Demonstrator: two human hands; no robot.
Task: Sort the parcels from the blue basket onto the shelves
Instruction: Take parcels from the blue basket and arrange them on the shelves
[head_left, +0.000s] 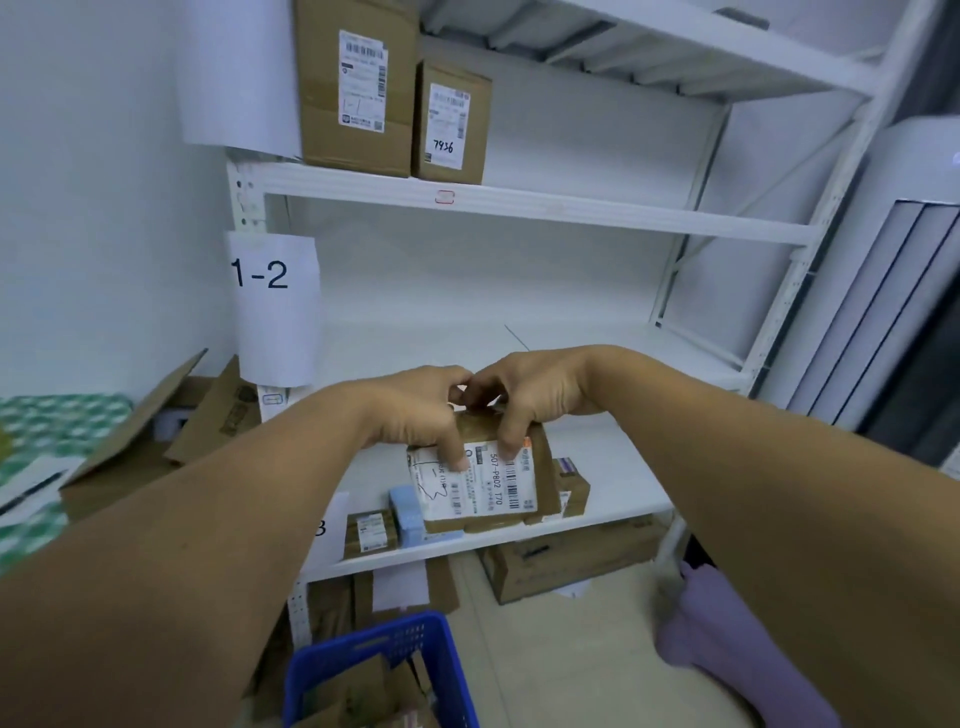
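1. White storeroom wall behind; white metal shelves stand before us.
2. We see the brown parcel, white label facing us, held upright over the front of a low shelf. We cannot tell whether its bottom touches the shelf.
3. Our left hand grips the parcel's top left, fingers curled over the edge and onto the label.
4. Our right hand grips the top right the same way; the two hands' fingertips meet above the parcel.
5. Just beside it on that shelf: a small labelled box, a pale blue box, and another small box.
6. Blue basket sits below on the floor, brown parcels inside.
7. Two labelled cartons stand side by side on an upper shelf.
8. A paper sign reading "1-2" hangs on the left post.
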